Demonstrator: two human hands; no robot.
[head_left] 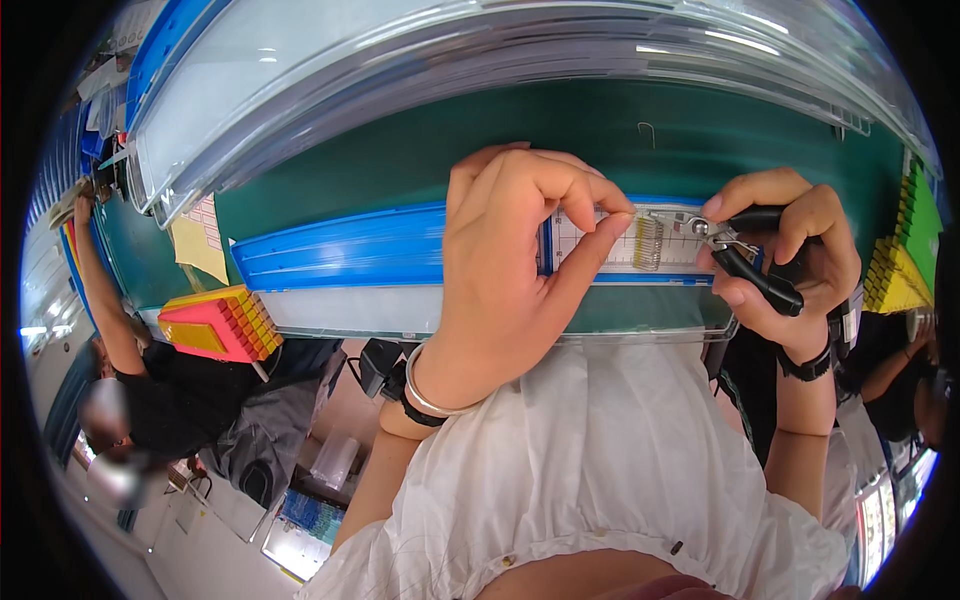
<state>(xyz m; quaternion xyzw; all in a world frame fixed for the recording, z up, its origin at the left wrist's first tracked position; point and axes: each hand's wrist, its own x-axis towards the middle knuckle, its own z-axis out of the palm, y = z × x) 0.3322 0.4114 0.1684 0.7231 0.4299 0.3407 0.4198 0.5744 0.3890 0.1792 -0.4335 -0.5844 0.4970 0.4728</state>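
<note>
My right hand is wrapped round pliers with black handles, their metal jaws pointing left. Thumb and forefinger of my left hand are pinched together just left of the jaws. Whatever they hold is too small to make out. Right below that pinch, a row of thin metal wire loops, like a coil, stands over a clear strip with a printed grid. This strip lies in a long blue tray, partly hidden behind my left hand.
Beyond the hands, a bent wire hook lies on the green work surface. Clear plastic panels span the far side. Red and yellow block-like stacks stand at left, yellow and green ones at right. Another person is at the left.
</note>
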